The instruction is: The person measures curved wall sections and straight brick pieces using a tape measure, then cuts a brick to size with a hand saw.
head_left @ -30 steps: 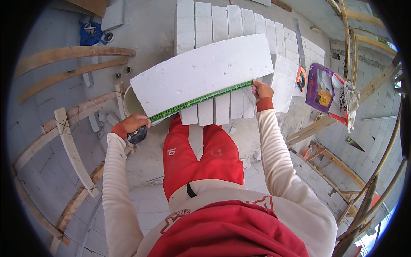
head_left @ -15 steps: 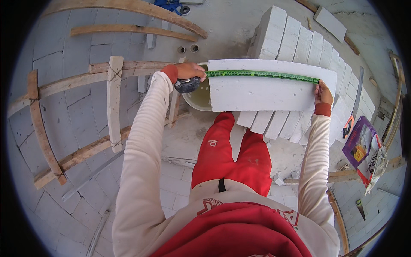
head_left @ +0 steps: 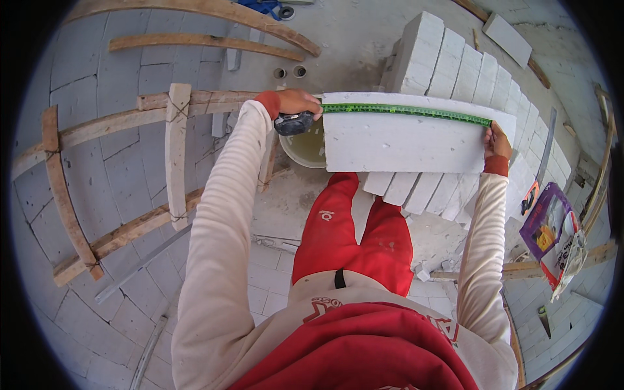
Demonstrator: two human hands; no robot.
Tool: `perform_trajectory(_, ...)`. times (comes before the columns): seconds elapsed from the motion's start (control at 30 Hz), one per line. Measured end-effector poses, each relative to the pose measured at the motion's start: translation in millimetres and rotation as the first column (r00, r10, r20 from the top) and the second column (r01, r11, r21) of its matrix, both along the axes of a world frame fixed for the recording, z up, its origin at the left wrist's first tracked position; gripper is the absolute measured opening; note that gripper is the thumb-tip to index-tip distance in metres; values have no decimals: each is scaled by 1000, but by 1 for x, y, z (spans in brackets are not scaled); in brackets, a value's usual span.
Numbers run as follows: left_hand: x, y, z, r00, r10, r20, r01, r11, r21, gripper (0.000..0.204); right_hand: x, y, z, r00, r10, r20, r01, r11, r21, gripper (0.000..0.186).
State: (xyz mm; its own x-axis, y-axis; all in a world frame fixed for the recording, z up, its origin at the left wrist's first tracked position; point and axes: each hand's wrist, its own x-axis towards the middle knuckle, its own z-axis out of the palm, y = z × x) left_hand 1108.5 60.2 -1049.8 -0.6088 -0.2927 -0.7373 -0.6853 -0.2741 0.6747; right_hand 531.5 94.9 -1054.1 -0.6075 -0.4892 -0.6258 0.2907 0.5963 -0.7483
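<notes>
A long white building block (head_left: 403, 146) lies across the top of a stack of similar blocks, its left end reaching over a round bucket (head_left: 303, 151) of cloudy liquid. Along the block's far side runs a green tape measure blade (head_left: 406, 111), pulled out lengthwise. My left hand (head_left: 296, 104) is closed round the dark tape measure case (head_left: 294, 123) at the block's left end. Over at the right, my right hand (head_left: 498, 139) pinches the blade's free end against the block, near its right end.
Stacked white blocks (head_left: 448, 62) extend behind and to the right. A timber frame (head_left: 175, 149) stands at the left against a block wall. On the right are a torn purple bag (head_left: 547, 224) and an orange-handled tool (head_left: 530, 197). Two short pipe ends (head_left: 299, 72) show beyond the bucket.
The view has shifted a little, so the block and stack sit slightly farther right. The blade's left end has moved slightly toward the block's far edge. Both hands keep their hold.
</notes>
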Motion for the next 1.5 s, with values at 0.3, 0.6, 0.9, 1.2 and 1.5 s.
perform_trajectory(0.3,3,-1,-5,999,-18,44,17,1000,19,28,1,1,-2,1000,-3,-27,3,1000,-11,13)
perform_trajectory(0.6,15,7,-26,996,82,-42,-78,993,89,26,31,-16,15,998,-58,-33,56,997,-58,18)
perform_trajectory(0.9,2,0,-14,989,143,42,-148,972,181,28,29,-27,18,994,-100,-46,100,995,-6,15)
perform_trajectory(1.2,-29,33,46,988,73,138,-111,949,296,43,19,66,53,989,-11,150,20,998,-59,11)
perform_trajectory(1.5,-256,161,69,984,36,174,-15,992,-123,60,-30,224,87,993,104,56,-108,991,73,15)
